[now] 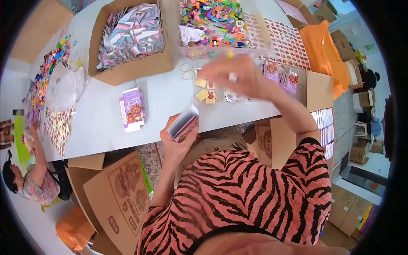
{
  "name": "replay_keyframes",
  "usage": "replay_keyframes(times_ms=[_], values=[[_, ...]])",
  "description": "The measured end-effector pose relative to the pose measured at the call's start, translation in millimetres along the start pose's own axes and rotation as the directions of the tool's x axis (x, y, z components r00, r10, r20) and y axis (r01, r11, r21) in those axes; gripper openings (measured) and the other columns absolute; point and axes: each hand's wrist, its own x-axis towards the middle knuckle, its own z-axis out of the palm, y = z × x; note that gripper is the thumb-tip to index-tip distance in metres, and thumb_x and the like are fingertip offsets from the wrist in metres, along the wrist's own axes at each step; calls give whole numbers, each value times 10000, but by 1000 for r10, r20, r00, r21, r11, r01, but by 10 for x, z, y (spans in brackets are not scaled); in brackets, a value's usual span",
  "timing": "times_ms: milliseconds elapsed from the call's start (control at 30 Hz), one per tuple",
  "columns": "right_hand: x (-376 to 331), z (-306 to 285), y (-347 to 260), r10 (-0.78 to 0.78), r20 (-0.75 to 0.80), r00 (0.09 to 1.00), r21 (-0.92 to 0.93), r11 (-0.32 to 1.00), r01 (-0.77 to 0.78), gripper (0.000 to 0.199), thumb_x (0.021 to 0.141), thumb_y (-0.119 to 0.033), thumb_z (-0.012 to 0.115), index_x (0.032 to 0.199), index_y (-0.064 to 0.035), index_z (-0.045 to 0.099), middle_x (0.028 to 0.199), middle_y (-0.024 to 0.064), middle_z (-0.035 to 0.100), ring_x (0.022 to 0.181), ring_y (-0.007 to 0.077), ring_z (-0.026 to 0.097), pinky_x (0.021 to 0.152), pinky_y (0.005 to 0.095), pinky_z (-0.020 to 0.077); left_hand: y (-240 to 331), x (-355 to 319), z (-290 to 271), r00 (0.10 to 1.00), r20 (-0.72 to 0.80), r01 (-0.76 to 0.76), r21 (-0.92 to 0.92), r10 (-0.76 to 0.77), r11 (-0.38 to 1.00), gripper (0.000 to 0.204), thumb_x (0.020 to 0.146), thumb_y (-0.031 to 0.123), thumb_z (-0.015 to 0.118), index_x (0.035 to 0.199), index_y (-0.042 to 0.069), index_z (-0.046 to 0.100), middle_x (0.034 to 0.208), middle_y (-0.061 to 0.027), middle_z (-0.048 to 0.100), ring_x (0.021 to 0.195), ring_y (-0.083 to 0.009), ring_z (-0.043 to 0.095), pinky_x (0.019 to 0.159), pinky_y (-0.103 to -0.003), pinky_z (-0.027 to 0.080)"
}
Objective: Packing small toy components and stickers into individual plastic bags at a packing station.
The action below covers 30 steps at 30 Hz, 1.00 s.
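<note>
My left hand (173,143) is closed around a small upright card box (187,120) near the table's front edge. The box's top is open and its inside looks pale. Out over the table, my right hand (238,76) is smeared by motion, so its fingers and anything in them are unclear. Beneath and beside it lie small yellow square pieces (201,94) and little printed cards. Two thin yellow rings (187,71) rest to the left of that hand. A flattened purple printed box (133,109) lies farther left on the white table (161,97).
A cardboard carton (131,72) of silvery packets stands at the back left. Beside it is a clear plastic bin (199,52) of colourful trinkets. Sticker sheets (289,44) and purple packs (290,80) lie at right. A co-worker (38,178) works at far left.
</note>
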Motion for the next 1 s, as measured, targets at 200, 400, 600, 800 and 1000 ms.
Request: replay_keyframes(times_ms=[200,400,600,800,1000], values=[[-3,-658,1694,313,-166,935,-392,849,-354,206,863,-130,589,1044,-46,641,925,78,679,737,180,644,697,309,518,-19,-4,-62,1000,3,31,11,-31,999,284,756,-2,716,1008,-34,587,900,-56,655,807,-89,614,707,-208,490],[-152,-663,2411,345,105,933,-526,815,-243,191,734,-99,598,912,-104,666,801,90,666,773,292,643,698,419,504,-19,-24,-90,1000,-16,23,-18,-23,1000,295,746,-13,718,1012,-40,592,911,-69,659,812,-107,626,730,-222,495],[-46,-562,2548,472,237,849,-679,705,-202,111,692,-112,647,802,-103,658,809,89,657,791,284,641,685,406,502,36,7,-83,998,10,60,-1,-60,998,291,753,-15,706,1021,-47,596,922,-75,660,838,-116,630,758,-236,496],[-6,-787,2506,400,179,899,-548,799,-247,47,738,-128,611,745,-85,627,766,73,649,691,224,637,605,350,502,15,45,-52,997,33,67,2,-67,998,281,764,-5,701,1025,-53,607,936,-80,667,849,-124,635,771,-239,496],[17,-921,2164,575,196,794,74,799,-597,42,825,-103,567,864,-90,562,780,-1,612,681,80,561,533,241,462,21,45,-27,993,42,115,-28,-114,993,306,778,18,702,1059,-59,609,946,-90,682,866,-133,644,791,-251,501]])
